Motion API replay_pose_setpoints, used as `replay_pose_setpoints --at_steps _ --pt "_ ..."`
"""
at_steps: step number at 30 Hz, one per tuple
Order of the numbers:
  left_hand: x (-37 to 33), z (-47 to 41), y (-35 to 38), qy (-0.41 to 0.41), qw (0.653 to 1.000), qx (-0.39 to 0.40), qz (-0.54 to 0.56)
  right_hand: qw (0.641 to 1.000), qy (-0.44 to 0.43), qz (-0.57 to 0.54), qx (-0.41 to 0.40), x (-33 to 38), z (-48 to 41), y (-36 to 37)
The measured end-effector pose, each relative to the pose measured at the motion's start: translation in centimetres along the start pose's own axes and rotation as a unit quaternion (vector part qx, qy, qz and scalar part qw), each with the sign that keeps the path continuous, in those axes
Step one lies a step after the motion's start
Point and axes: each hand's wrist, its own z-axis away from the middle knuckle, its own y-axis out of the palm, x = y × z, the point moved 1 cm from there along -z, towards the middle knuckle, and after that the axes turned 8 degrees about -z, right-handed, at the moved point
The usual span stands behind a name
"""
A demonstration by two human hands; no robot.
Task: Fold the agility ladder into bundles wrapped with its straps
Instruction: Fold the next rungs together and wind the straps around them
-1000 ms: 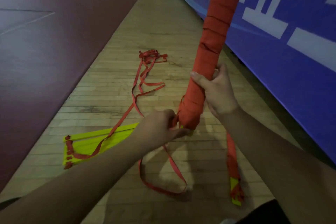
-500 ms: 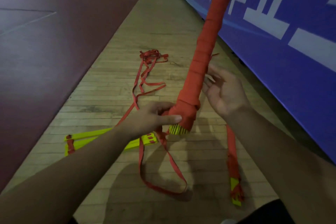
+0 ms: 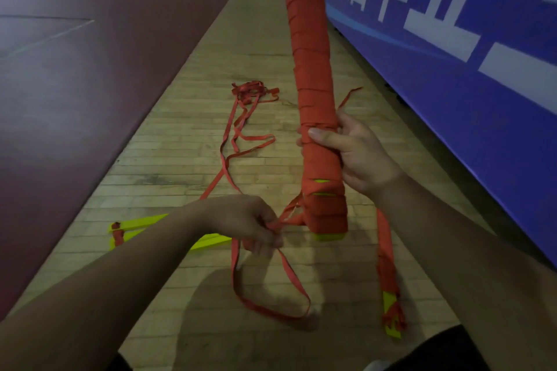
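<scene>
**Hazard: loss of strap tension at the foot of the bundle**

The right hand (image 3: 358, 156) gripped the upright, red-wrapped bundle (image 3: 313, 99) near its lower end, over the wooden floor (image 3: 187, 141). The left hand (image 3: 250, 223) pinched the strap (image 3: 234, 268) just beside that end. Slack at the pinch would likely loosen the last turns, where yellow showed through. The trailing loop could also snag the unwrapped rungs (image 3: 144, 219) lying on the floor.

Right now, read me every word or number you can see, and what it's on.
"020": white digits on the blue banner, start hidden behind the red bundle.
White Chinese characters beside them, same banner: cropped, too unsure to read.
No other text.
</scene>
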Motion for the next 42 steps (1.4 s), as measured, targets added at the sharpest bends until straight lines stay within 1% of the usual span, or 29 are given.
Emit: replay_pose_setpoints --at_steps 2,5,7,9,12,15,17,20,22,24,26,28,30,32,34,35,37,38,42 --pt "0.3 0.3 -0.3 -0.042 0.998 -0.001 -0.05 0.999 -0.014 0.023 -0.027 0.3 -0.2 -0.5" --pt "0.4 0.6 -1.3 -0.065 0.994 -0.064 -0.063 0.995 -0.044 0.068 -0.058 0.7 -0.2 -1.3" --pt "-0.2 0.9 -1.6 -0.05 0.994 -0.093 -0.015 0.991 -0.063 0.092 -0.08 0.5 -0.2 -1.6" --pt "-1.5 0.9 -0.9 -0.021 0.995 -0.095 0.031 0.984 -0.078 0.115 -0.108 0.2 -0.3 -1.5" --pt "-3.8 0.5 0.6 0.002 0.99 -0.14 0.012 0.984 -0.078 0.096 -0.13 -0.7 -0.6 -1.0" --pt "-4.1 0.1 0.4 -0.015 0.984 -0.179 0.001 0.976 -0.093 0.111 -0.165 -0.9 -1.0 -0.7" --pt "-3.1 0.5 -0.4 -0.049 0.985 -0.167 -0.012 0.973 -0.089 0.114 -0.181 -0.8 -1.1 -0.9" --pt "-0.8 1.4 -1.1 -0.106 0.985 -0.136 -0.033 0.973 -0.08 0.123 -0.179 -0.5 -0.9 -1.3" --pt "0.2 1.4 -0.9 -0.129 0.985 -0.11 -0.01 0.976 -0.079 0.121 -0.162 -0.3 -0.7 -1.2" --pt "0.2 1.4 -1.0 -0.119 0.987 -0.11 -0.007 0.979 -0.078 0.119 -0.147 -0.2 -0.6 -0.9" --pt "0.0 1.4 -1.1 -0.087 0.99 -0.112 0.001 0.979 -0.079 0.134 -0.134 -0.1 -0.5 -0.8" --pt "-0.5 1.4 -0.8 -0.042 0.994 -0.081 0.058 0.976 -0.084 0.163 -0.12 -0.2 -0.4 -0.8" --pt "-1.0 1.4 -0.6 -0.023 0.993 -0.056 0.098 0.97 -0.092 0.195 -0.11 -0.2 -0.2 -0.7" --pt "-1.4 1.4 -0.5 -0.018 0.994 -0.03 0.106 0.966 -0.099 0.213 -0.106 -0.3 0.0 -0.3" --pt "-1.6 1.4 -0.3 -0.01 0.994 0.01 0.108 0.966 -0.114 0.204 -0.107 -0.6 0.0 0.3" --pt "-1.7 1.4 -0.1 -0.003 0.994 0.017 0.111 0.966 -0.124 0.197 -0.111 -0.7 -0.1 0.6" --pt "-2.1 1.2 0.1 0.005 0.99 -0.006 0.141 0.964 -0.138 0.196 -0.119 -0.6 -0.1 1.0" --pt "-2.3 1.1 0.2 -0.008 0.987 -0.026 0.161 0.962 -0.143 0.201 -0.122 -0.5 -0.1 1.1" --pt "-2.4 1.0 -0.4 -0.035 0.969 -0.159 0.186 0.95 -0.164 0.234 -0.123 0.1 0.3 0.7"
